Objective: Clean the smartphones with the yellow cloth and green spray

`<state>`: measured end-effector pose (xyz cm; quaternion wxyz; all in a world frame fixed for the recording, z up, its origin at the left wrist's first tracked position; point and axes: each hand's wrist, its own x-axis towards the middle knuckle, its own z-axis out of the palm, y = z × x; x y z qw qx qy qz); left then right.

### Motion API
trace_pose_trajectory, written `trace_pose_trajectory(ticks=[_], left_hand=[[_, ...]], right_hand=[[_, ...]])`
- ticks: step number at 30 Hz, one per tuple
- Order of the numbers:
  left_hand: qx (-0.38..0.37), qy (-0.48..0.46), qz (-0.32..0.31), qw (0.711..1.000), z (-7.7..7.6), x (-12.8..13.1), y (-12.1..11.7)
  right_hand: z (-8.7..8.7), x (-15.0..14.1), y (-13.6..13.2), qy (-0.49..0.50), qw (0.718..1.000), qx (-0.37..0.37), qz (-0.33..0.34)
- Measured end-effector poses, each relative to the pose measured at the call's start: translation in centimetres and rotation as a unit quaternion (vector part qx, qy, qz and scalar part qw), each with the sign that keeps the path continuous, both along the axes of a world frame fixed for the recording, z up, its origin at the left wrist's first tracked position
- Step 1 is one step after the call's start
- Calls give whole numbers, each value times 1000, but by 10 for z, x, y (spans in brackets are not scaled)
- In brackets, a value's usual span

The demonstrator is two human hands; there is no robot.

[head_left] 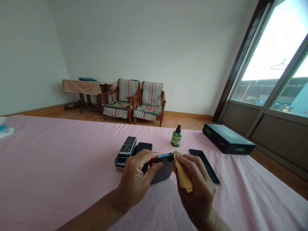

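Note:
My left hand (pixel 138 175) pinches a smartphone (pixel 162 171) by its upper left corner, thumb on the near face and fingers behind. The phone stands tilted above the pink sheet, its blue edge upward. In my right hand (pixel 198 183) is a yellow cloth (pixel 184 176), pressed against the phone's upper right corner. Just beyond my left hand lie a keypad phone (pixel 128 146), stacked on another phone (pixel 119 162), and a dark phone (pixel 144 147), partly hidden by my fingers. Right of my right hand rests a black phone case (pixel 208 166).
A green spray bottle (pixel 176 137) stands beyond my hands on the pink sheet (pixel 60 166). At the right is a flat black box (pixel 228 138). Two wooden chairs (pixel 148 101) and a cloth-covered table (pixel 80 87) are by the far wall. A white and blue object (pixel 6 131) sits far left.

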<state>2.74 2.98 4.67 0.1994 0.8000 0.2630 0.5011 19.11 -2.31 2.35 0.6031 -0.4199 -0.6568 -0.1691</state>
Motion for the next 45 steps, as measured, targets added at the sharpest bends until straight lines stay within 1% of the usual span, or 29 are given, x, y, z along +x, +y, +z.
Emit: trace_pose_trajectory(ticks=[2, 7, 11, 13, 15, 17, 19, 21, 24, 27, 28, 30, 32, 34, 36, 38, 41, 43, 45], left_hand=[[-2, 0, -3, 1000, 0, 0, 0], [-7, -13, -26, 1000, 3, 1, -2], [-16, -19, -41, 999, 4, 0, -5], [-11, -11, -50, 999, 4, 0, -7], [-5, -4, -58, 998, 4, -1, -8], [-1, 0, -60, 998, 4, -2, -8], [-2, 4, -47, 999, 3, -2, -7], [-8, 5, -24, 1000, 2, -3, -5], [-15, -4, 0, 1000, -2, -4, -2], [-19, -23, 16, 999, -8, -3, 0], [-21, -31, 23, 999, -11, -2, 0], [-19, -44, 32, 998, -14, 0, 1], [5, -47, 26, 999, -17, 2, 1], [58, -45, 5, 997, -20, 4, 1], [117, -42, -30, 992, -24, 5, 0], [155, -27, -71, 985, -30, 6, -1], [165, 10, -104, 981, -38, 4, -3], [163, 21, -104, 981, -43, 2, -4], [158, 19, -102, 982, -45, 0, -6]], right_hand=[[-1, -2, 0, -9, 1000, 2, 18], [0, -12, -2, -27, 999, 11, 38], [1, -20, -6, -58, 997, -2, 59], [-1, -23, -8, -91, 993, -8, 68], [-3, -23, -10, -115, 991, -18, 69], [-5, -21, -12, -116, 991, -26, 64], [-8, -14, -11, -98, 993, -30, 50], [-9, -2, -8, -75, 996, -39, 19], [-8, 23, 1, -7, 996, -65, -61], [-6, 43, 9, 70, 986, -76, -133], [-6, 48, 11, 86, 983, -79, -144], [-7, 52, 13, 103, 980, -87, -146], [-8, 52, 13, 109, 981, -93, -134], [-9, 49, 12, 108, 982, -95, -124], [-11, 45, 11, 105, 983, -95, -119], [-12, 43, 11, 110, 983, -102, -106], [-12, 43, 13, 128, 981, -125, -79], [-9, 42, 11, 134, 979, -142, -66], [-3, 38, 5, 126, 978, -154, -57]])
